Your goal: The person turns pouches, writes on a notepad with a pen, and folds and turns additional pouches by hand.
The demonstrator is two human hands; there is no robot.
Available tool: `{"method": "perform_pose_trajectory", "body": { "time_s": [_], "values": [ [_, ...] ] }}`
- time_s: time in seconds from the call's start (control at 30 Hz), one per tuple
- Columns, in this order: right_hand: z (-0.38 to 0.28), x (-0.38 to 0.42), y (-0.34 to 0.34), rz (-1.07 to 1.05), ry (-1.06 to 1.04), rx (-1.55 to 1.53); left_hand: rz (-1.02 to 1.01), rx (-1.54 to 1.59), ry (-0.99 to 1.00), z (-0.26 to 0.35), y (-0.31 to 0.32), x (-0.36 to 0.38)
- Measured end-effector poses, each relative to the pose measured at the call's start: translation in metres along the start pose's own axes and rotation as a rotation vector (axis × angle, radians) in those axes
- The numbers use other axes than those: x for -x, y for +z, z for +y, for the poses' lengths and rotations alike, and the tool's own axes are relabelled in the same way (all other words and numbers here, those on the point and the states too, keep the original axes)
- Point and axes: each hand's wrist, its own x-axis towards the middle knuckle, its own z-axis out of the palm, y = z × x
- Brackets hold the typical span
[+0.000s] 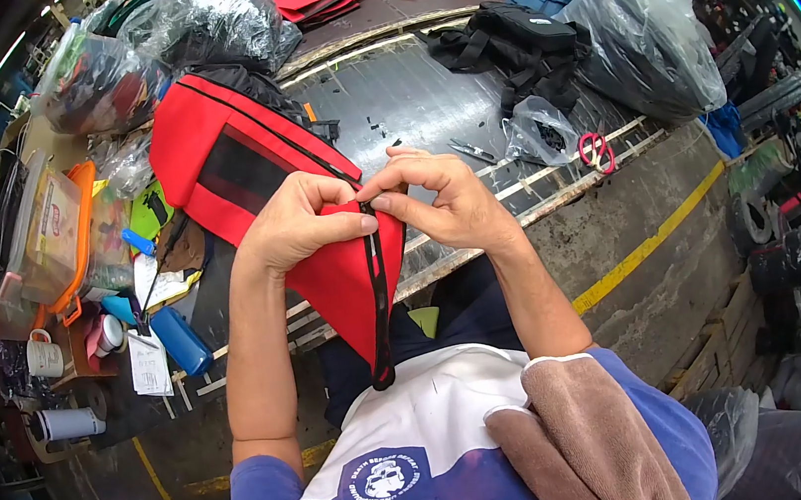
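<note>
A red fabric piece (335, 283) with a black zipper (379, 293) along its side hangs down toward my chest. My left hand (302, 224) is closed on its upper edge, thumb lying beside the zipper. Close by, my right hand (444, 195) pinches the same edge at the zipper's upper end, fingertips nearly touching the left thumb. Whether a small part sits between those fingertips is hidden. The red fabric continues behind my left hand into a larger red panel (182, 142) with a black mesh window (248, 167), spread on the worktable (366, 94).
Pink-handled scissors (596, 153), a small clear bag (541, 131) and a black strapped bag (530, 39) lie to the right. Full plastic sacks (649, 35) stand behind. Left are a blue case (181, 341), an orange-rimmed container (74, 240) and a mug (45, 356).
</note>
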Motion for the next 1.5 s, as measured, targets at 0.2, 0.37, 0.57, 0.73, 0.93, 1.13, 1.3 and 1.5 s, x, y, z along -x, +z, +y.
{"method": "perform_pose_trajectory", "body": {
  "time_s": [0.2,0.37,0.57,0.73,0.93,1.13,1.3,1.5],
  "values": [
    [-0.004,0.006,0.002,0.03,0.122,-0.055,0.042,-0.127,0.028,0.015,0.008,0.006],
    [-0.005,0.012,0.006,0.086,0.21,-0.152,0.082,-0.097,0.038,0.012,0.01,0.006],
    [-0.004,0.017,0.011,0.11,0.248,-0.219,0.076,-0.089,0.066,0.01,0.013,0.002],
    [-0.013,0.018,0.014,0.142,0.264,-0.222,0.046,-0.099,0.061,0.012,0.013,0.003],
    [-0.014,0.019,0.012,0.135,0.221,-0.144,0.046,-0.084,0.056,0.007,0.011,0.003],
    [-0.015,0.018,0.012,0.177,0.212,-0.161,0.053,-0.107,0.03,0.017,0.015,0.003],
    [-0.013,0.017,0.008,0.158,0.179,-0.122,0.043,-0.149,0.021,0.023,0.016,0.002],
    [-0.008,0.013,0.001,0.082,0.05,-0.058,0.025,-0.112,0.031,0.02,0.016,0.002]
  ]
}}
